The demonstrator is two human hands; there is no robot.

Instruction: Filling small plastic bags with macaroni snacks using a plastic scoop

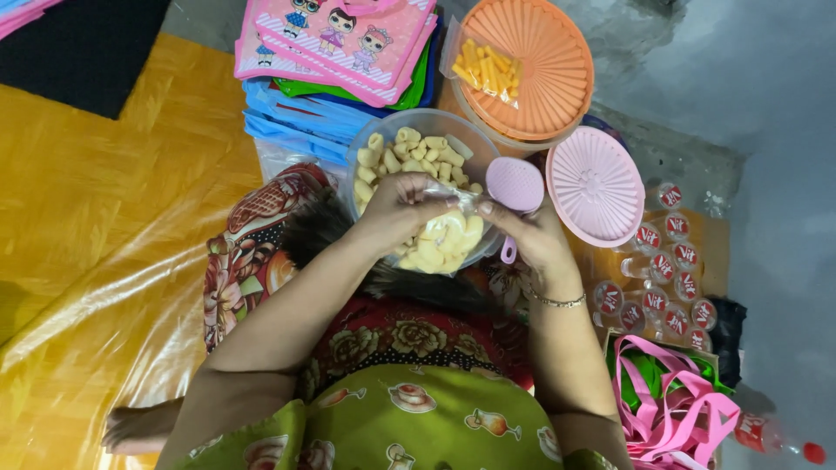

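My left hand [402,209] and my right hand [533,237] together grip a small clear plastic bag [446,239] filled with pale yellow puffed snacks, pinching its top between the fingers. The bag hangs over the near rim of a clear bowl [420,122] holding more of the same snacks. A pink scoop [515,184] rests at the bowl's right edge, beside my right hand.
An orange lidded tub [531,74] with a small bag of yellow sticks on top stands behind. A pink lid [596,184] lies at right, above several small sealed cups [666,278]. Stacked pink and blue bags [335,52] sit at the back; pink handles [675,409] lower right.
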